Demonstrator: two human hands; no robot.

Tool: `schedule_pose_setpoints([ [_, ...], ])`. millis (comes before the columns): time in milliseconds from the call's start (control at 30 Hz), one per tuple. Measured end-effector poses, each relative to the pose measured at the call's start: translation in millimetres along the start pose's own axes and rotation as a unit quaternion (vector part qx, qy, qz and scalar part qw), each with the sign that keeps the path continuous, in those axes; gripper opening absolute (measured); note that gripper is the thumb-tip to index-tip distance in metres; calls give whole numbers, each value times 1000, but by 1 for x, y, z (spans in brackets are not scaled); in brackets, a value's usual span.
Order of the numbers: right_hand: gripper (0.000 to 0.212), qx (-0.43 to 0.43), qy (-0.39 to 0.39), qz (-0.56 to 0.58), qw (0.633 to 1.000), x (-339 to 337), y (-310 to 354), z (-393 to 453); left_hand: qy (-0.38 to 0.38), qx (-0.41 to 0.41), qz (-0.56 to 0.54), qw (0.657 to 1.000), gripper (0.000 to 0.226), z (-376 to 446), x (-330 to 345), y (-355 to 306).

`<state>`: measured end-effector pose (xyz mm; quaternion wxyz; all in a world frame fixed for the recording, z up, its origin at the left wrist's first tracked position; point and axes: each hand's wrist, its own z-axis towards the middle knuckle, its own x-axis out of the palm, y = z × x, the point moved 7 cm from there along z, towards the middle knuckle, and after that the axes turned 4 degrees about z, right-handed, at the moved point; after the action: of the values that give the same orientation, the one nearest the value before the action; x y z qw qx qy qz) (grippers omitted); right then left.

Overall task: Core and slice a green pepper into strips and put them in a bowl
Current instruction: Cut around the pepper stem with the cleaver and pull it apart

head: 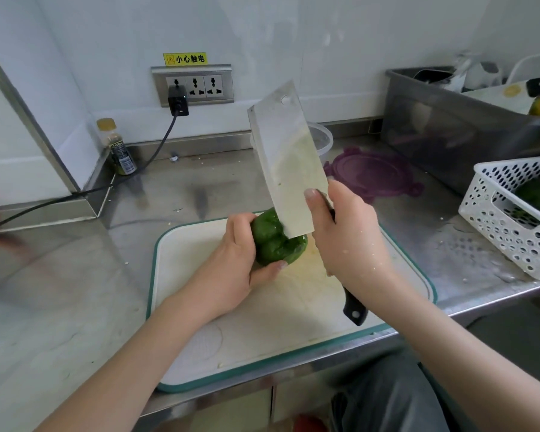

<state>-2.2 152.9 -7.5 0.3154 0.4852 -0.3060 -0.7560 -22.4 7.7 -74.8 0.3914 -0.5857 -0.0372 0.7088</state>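
From the head camera, the left hand [234, 260] has its grip curled round a green pepper [276, 241]. The fingers wrap over the far side and the thumb presses on the near side, so the grip is closed just as wide as the pepper. The pepper sits on a white cutting board [262, 322] with a green rim, right under this grip.

The right hand [346, 235] has its grip closed tight on the black handle of a big knife [286, 160]. The thumb lies flat on the side of the wide blade. The blade points up and away from the grip, tilted, and its lower corner touches the top of the pepper. The end of the handle pokes out below the hand.

The board lies on a shiny metal worktop [75, 260]. Past the right grip, behind the blade, stands a clear bowl [323, 140], partly hidden. Just beside it lies a purple lid [374, 176]. To the right of that grip is a white basket [512, 219] with holes and something green inside. Far to the left of the left grip, a small bottle [117, 148] stands by the wall, near a black cord.
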Motion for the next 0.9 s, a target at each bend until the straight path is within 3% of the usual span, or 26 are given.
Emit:
schedule_pose_setpoints([
  [133,38,6,-18,33,999,8,-3,0,-24,4,-11,1000,50,0,-1,1],
  [400,38,60,-59,106,991,24,-6,-6,-41,14,-29,999,45,1,-1,0],
  [900,41,16,16,1,1000,29,5,5,-25,39,-49,998,50,1,1,3],
])
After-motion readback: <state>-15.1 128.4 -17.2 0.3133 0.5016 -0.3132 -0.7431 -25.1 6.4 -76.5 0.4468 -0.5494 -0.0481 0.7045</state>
